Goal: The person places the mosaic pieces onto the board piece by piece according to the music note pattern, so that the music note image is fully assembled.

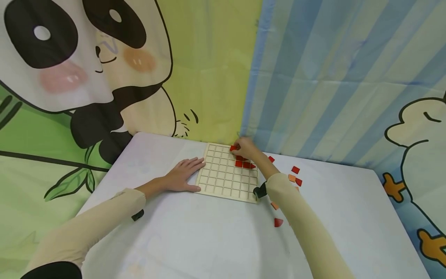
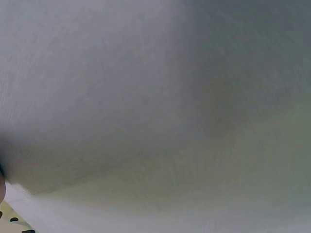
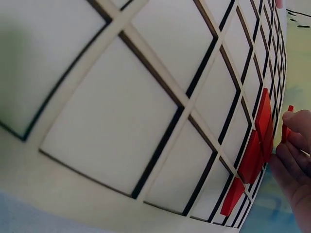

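Note:
A pale wooden grid board lies on the white table, divided into small square cells. My left hand is spread at its left side, fingertips touching the edge. At the board's far edge, my right hand pinches a red tile; the right wrist view shows this red tile upright between thumb and fingers. Several red pieces sit together in cells just nearer than that hand, some with a pointed end. The left wrist view holds mostly blurred tabletop.
Loose red and orange pieces lie right of the board, among them a red square, an orange piece and a red quarter-round piece. My right forearm partly covers others. A printed curtain hangs behind the table.

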Available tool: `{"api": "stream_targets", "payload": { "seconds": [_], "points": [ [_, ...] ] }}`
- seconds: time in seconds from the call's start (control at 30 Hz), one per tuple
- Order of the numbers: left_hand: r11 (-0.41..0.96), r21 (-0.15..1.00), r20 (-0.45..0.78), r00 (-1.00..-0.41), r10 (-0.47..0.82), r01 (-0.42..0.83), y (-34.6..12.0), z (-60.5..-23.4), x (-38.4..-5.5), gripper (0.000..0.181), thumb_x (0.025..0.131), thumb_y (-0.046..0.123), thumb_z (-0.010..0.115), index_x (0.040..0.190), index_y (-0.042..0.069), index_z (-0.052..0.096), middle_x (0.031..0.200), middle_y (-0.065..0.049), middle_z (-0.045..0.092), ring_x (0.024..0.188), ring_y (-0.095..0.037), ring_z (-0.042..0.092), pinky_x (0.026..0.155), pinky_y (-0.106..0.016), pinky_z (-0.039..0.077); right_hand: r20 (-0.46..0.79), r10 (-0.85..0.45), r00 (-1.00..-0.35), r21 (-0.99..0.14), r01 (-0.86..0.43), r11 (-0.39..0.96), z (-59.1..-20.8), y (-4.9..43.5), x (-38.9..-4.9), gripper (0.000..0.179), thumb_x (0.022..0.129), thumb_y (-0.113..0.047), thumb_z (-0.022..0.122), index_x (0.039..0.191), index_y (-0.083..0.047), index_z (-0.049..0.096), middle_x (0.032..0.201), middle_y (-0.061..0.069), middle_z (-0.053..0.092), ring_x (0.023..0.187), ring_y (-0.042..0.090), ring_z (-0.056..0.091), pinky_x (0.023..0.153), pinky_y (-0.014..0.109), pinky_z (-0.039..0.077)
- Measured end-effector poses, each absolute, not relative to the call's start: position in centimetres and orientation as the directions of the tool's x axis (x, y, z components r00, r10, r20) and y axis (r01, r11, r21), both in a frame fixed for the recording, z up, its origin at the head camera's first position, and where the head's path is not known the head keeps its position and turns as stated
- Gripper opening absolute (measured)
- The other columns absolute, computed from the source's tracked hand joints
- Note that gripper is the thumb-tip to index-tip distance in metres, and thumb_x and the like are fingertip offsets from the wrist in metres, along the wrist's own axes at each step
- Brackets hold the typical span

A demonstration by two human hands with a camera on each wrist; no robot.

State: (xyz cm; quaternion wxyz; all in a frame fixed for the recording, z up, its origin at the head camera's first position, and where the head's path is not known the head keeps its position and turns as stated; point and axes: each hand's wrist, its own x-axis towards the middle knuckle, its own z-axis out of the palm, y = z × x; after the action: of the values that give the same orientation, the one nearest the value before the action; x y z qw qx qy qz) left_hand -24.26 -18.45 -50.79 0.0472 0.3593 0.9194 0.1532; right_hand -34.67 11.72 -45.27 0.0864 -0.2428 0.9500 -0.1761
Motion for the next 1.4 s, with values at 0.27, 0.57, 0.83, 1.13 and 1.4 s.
{"api": "stream_targets", "payload": {
  "seconds": [0.27, 0.57, 0.83, 1.13, 1.4],
  "points": [
    [0.676, 0.330, 0.065, -0.730, 0.680, 0.659, -18.40, -50.83, -24.21, 0.097, 0.082, 0.063, 0.062, 0.154, 0.011, 0.025, 0.162, -0.011, 0.021, 0.150, -0.037, 0.018, 0.117, -0.059, 0.017, -0.127, -0.483, -0.866, -0.369, -0.411, 0.834, -45.39, 11.60, -34.78, 0.034, 0.093, -0.023, 0.066, 0.116, 0.001, 0.067, 0.111, 0.016, 0.066, 0.101, 0.028, 0.061, 0.087, 0.037, 0.052],
    [0.665, 0.331, 0.081, -0.722, 0.687, 0.670, -18.60, -51.40, -24.22, 0.097, 0.082, 0.068, 0.058, 0.154, 0.012, 0.025, 0.162, -0.011, 0.021, 0.149, -0.038, 0.018, 0.116, -0.060, 0.017, -0.130, -0.501, -0.855, -0.322, -0.442, 0.837, -45.55, 11.45, -34.68, 0.031, 0.093, -0.022, 0.066, 0.114, 0.001, 0.067, 0.109, 0.017, 0.065, 0.100, 0.029, 0.060, 0.087, 0.038, 0.052],
    [0.687, 0.319, 0.036, -0.733, 0.679, 0.653, -18.49, -51.00, -24.23, 0.096, 0.083, 0.064, 0.061, 0.156, 0.015, 0.022, 0.164, -0.007, 0.017, 0.151, -0.033, 0.015, 0.119, -0.057, 0.015, -0.108, -0.521, -0.847, -0.312, -0.469, 0.827, -45.53, 11.31, -34.70, 0.026, 0.094, -0.018, 0.064, 0.111, 0.000, 0.070, 0.108, 0.016, 0.068, 0.102, 0.030, 0.060, 0.087, 0.040, 0.051],
    [0.702, 0.294, 0.021, -0.738, 0.674, 0.649, -18.57, -50.90, -24.43, 0.097, 0.083, 0.067, 0.059, 0.156, 0.017, 0.019, 0.165, -0.004, 0.014, 0.152, -0.031, 0.013, 0.120, -0.055, 0.014, -0.118, -0.538, -0.834, -0.315, -0.482, 0.817, -45.31, 11.40, -34.80, 0.022, 0.094, -0.017, 0.063, 0.109, -0.003, 0.073, 0.103, 0.014, 0.071, 0.090, 0.025, 0.059, 0.076, 0.034, 0.047],
    [0.702, 0.312, 0.011, -0.742, 0.671, 0.640, -18.55, -50.97, -24.43, 0.097, 0.083, 0.065, 0.061, 0.156, 0.018, 0.019, 0.165, -0.003, 0.013, 0.152, -0.030, 0.011, 0.120, -0.055, 0.013, -0.088, -0.520, -0.850, -0.340, -0.465, 0.817, -45.61, 11.24, -34.34, 0.020, 0.095, -0.017, 0.063, 0.101, -0.003, 0.074, 0.098, 0.014, 0.071, 0.092, 0.027, 0.060, 0.079, 0.037, 0.049]
  ]
}}
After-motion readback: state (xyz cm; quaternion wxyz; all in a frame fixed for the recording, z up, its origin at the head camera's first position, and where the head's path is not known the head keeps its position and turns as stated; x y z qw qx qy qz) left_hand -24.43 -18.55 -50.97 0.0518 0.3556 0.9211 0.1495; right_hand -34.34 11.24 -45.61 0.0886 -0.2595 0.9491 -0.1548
